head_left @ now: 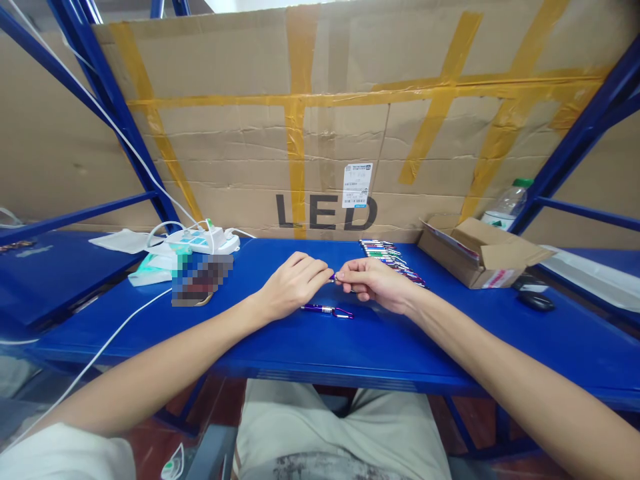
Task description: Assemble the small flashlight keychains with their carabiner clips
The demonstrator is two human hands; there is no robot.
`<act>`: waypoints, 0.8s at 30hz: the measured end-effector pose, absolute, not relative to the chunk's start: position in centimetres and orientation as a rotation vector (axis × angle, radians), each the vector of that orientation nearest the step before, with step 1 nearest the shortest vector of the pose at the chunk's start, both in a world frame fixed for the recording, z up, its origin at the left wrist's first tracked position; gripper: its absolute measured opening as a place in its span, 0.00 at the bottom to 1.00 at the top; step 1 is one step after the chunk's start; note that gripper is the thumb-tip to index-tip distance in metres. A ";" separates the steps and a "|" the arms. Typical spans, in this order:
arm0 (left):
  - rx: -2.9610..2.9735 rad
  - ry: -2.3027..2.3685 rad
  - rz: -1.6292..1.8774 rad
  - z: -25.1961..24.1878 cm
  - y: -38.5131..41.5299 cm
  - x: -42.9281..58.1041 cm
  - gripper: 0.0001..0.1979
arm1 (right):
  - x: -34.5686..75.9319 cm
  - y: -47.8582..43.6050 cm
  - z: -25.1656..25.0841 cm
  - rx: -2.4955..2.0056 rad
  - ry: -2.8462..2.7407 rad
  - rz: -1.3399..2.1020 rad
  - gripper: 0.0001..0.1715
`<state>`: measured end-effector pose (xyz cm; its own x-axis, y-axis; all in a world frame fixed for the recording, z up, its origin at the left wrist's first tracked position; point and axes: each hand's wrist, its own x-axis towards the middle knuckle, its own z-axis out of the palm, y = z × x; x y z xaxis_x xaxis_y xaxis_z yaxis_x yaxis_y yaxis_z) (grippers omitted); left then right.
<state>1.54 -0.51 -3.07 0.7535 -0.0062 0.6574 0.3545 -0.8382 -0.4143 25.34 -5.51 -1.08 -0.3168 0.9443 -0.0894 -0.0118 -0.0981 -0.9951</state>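
Note:
My left hand [295,285] and my right hand [373,283] meet above the blue table, fingertips pinched close together. Between them shows a short piece of a purple pen [332,277]; most of it is hidden by the fingers. On the table just below the hands lies another purple pen [320,308] with a carabiner-like clip at its right end. Behind and beside my right hand, several pens [383,253] in different colours lie side by side in a row, partly covered by that hand.
At the right sit an open cardboard box [480,257], a black mouse [536,301] and a plastic bottle [507,203]. A white power strip [207,239], a tissue pack [157,263] and a blurred-out phone-like object [200,280] lie left. A large cardboard sheet [225,153] stands behind the table [390,353].

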 end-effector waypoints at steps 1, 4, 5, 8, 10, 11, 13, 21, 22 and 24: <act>-2.416 -0.264 -0.916 -3.0 -0.5 1.6 0.12 | 25.4 -5.5 -1.0 -1.092 -1.380 1.539 0.26; -2.447 -0.303 -0.973 -2.7 -0.7 1.8 0.11 | 25.6 -5.5 -0.6 -1.109 -1.496 1.477 0.28; -2.482 -0.336 -1.006 -2.6 -0.8 1.8 0.12 | 25.9 -5.4 -0.5 -1.128 -1.582 1.396 0.28; -2.634 -0.475 -1.140 -2.4 -0.7 1.8 0.12 | 27.1 -4.9 -0.2 -1.231 -1.887 0.868 0.22; -2.719 -0.573 -1.228 -2.5 -0.5 1.7 0.13 | 28.2 -4.4 -0.2 -1.291 -2.021 0.476 0.11; -2.750 -0.619 -1.266 -2.5 -0.3 1.7 0.13 | 28.7 -4.2 -0.3 -1.315 -2.098 0.396 0.07; -2.801 -0.701 -1.338 -2.7 0.2 1.6 0.13 | 29.5 -3.9 -0.6 -1.381 -2.260 0.385 0.04; -2.939 -0.846 -1.513 -2.9 0.9 1.7 0.15 | 29.5 -4.0 -1.6 -1.345 -2.528 0.403 0.03; -2.943 -0.856 -1.516 -2.9 0.8 1.7 0.15 | 29.5 -4.1 -1.6 -1.339 -2.534 0.396 0.04; -2.956 -0.868 -1.515 -2.9 0.8 1.7 0.15 | 29.4 -4.3 -1.6 -1.334 -2.544 0.364 0.06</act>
